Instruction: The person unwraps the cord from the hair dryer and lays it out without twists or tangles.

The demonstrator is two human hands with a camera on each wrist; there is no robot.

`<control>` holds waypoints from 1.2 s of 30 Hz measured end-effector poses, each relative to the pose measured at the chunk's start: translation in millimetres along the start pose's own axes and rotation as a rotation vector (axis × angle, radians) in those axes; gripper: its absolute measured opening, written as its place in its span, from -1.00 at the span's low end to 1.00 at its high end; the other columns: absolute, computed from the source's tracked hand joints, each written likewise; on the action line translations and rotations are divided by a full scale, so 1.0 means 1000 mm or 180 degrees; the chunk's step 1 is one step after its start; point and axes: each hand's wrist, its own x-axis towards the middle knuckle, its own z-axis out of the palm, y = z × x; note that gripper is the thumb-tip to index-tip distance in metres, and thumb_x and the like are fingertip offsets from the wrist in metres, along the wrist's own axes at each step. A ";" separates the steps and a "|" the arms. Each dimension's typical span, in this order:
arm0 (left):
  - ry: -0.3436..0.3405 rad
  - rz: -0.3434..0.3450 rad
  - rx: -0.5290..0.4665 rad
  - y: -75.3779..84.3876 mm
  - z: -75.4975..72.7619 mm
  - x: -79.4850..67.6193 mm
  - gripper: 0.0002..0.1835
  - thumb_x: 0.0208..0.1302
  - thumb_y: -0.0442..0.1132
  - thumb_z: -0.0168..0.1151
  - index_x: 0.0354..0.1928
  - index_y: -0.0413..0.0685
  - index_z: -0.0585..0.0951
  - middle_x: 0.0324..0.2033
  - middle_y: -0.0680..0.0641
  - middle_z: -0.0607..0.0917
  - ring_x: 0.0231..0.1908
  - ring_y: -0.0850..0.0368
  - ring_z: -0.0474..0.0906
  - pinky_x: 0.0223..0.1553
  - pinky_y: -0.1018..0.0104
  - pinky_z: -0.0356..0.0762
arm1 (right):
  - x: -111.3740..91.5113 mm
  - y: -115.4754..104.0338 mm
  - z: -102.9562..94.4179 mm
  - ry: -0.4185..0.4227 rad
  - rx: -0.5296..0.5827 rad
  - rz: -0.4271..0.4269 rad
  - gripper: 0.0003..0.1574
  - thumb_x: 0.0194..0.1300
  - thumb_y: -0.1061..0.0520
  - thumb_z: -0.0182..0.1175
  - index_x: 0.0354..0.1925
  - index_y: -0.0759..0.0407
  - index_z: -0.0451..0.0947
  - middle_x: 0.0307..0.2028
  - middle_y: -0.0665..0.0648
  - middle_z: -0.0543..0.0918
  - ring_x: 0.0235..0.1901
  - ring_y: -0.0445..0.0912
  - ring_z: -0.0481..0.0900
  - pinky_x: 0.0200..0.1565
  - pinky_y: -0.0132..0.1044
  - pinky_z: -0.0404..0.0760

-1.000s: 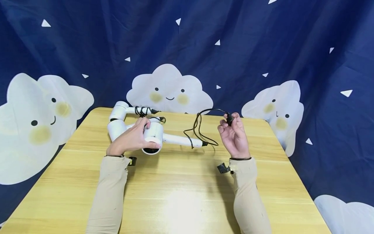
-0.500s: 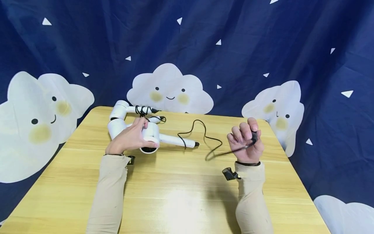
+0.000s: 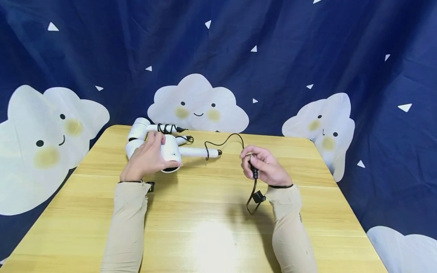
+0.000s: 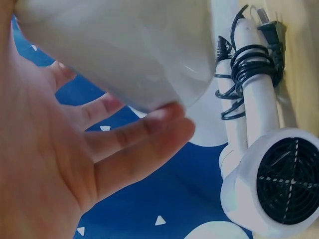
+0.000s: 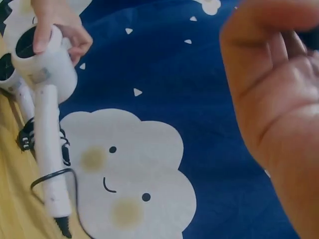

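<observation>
My left hand (image 3: 145, 157) grips a white hair dryer (image 3: 171, 148) by its barrel, thumb along the rim of the opening. Its handle points right across the table, with one loop of black cord (image 3: 223, 143) round it. From there the cord runs to my right hand (image 3: 267, 167), which holds the black plug (image 3: 254, 171) with curled fingers over the table. A short bight of cord hangs below this hand. In the left wrist view, the held barrel (image 4: 144, 45) fills the top; in the right wrist view, the dryer's handle (image 5: 48, 144) slants down at left.
Two more white hair dryers lie at the table's back left, one at the far corner (image 3: 139, 129) and one partly hidden behind my left hand. Cord (image 4: 251, 67) is wound round their handles. A blue curtain (image 3: 218, 49) with clouds hangs behind the wooden table (image 3: 191, 212).
My right hand swung right with the plug, then came back left and lower, its palm turned. The cord loop now hangs below it. My left hand shifted the dryer slightly left and back.
</observation>
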 end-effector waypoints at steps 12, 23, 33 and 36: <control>0.0492 -0.0279 0.0144 -0.002 -0.002 0.000 0.09 -0.29 0.53 0.57 0.06 -0.09 0.31 0.07 -0.21 0.31 -0.29 -0.19 0.49 -0.53 0.06 0.37 | 0.001 0.012 -0.007 0.0116 -0.1754 0.1732 -0.69 0.56 0.20 0.12 0.20 0.14 0.54 -0.42 0.10 0.71 -0.68 -0.09 0.36 -0.58 -0.25 0.39; 0.1369 -0.0238 0.0058 0.002 0.003 0.006 0.07 -0.35 0.38 0.69 0.00 -0.17 0.31 0.21 -0.27 0.30 -0.22 -0.30 0.47 -0.45 -0.16 0.51 | -0.008 0.044 -0.028 0.0601 -0.2282 0.2692 -0.55 0.55 0.16 0.14 0.25 0.41 0.46 -0.62 -0.02 0.42 -0.66 -0.09 0.35 -0.53 -0.38 0.34; 0.1285 -0.0396 -0.0720 0.004 0.004 0.007 0.05 -0.19 0.38 0.63 0.10 -0.11 0.23 0.08 -0.18 0.27 -0.29 -0.22 0.48 -0.27 0.00 0.44 | -0.024 0.052 -0.047 0.1360 -0.2402 0.2917 -0.52 0.51 0.16 0.20 0.26 0.40 0.47 -0.55 0.11 0.53 -0.68 -0.15 0.33 -0.54 -0.35 0.36; 0.1070 -0.0357 -0.0929 0.003 0.003 0.005 0.02 -0.13 0.34 0.62 0.12 -0.08 0.20 0.07 -0.16 0.29 -0.19 -0.19 0.51 -0.17 0.05 0.44 | -0.024 0.052 -0.051 0.1624 -0.2641 0.2830 -0.44 0.51 0.12 0.20 0.33 0.38 0.41 -0.48 0.10 0.57 -0.60 -0.15 0.41 -0.48 -0.34 0.43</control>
